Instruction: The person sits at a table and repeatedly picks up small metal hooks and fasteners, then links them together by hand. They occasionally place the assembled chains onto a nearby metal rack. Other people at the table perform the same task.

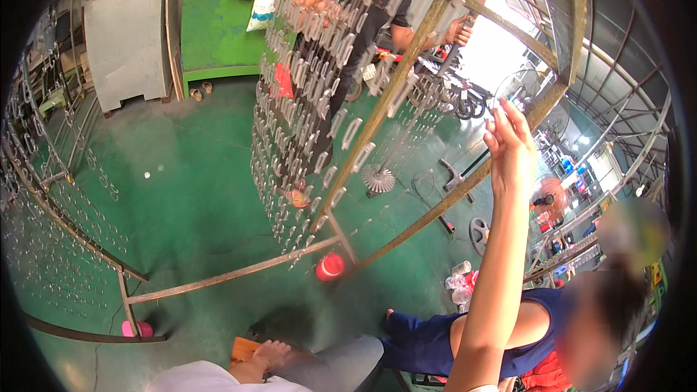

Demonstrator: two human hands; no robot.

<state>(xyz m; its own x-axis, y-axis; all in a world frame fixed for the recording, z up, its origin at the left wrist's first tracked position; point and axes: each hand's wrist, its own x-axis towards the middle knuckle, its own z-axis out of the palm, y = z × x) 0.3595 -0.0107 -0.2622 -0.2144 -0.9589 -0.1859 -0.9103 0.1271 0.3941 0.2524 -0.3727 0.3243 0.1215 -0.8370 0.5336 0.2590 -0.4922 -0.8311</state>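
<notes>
1. Head view: the right hand (512, 147) is raised toward 1 o'clock, fingers loosely spread, its fingertips at the rusty frame bar (465, 192). Whether it pinches anything I cannot tell.
2. The bar's long axis slants from 7 o'clock up to 1 o'clock, so the right hand is much the nearer.
3. The left hand (270, 356) lies low at 6 o'clock, relaxed and holding nothing, on the person's knee (341, 363).
4. Rows of hanging metal brackets (305, 101) fill the rack at 11 o'clock. A seated person in blue (435, 345) is at 5 o'clock.

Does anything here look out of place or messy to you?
Mostly orderly: metal pieces hang in neat rows on the rack frame that the right hand reaches up to. The oddities are loose sandals left on the green floor and crumpled bags beside the seated person.
</notes>
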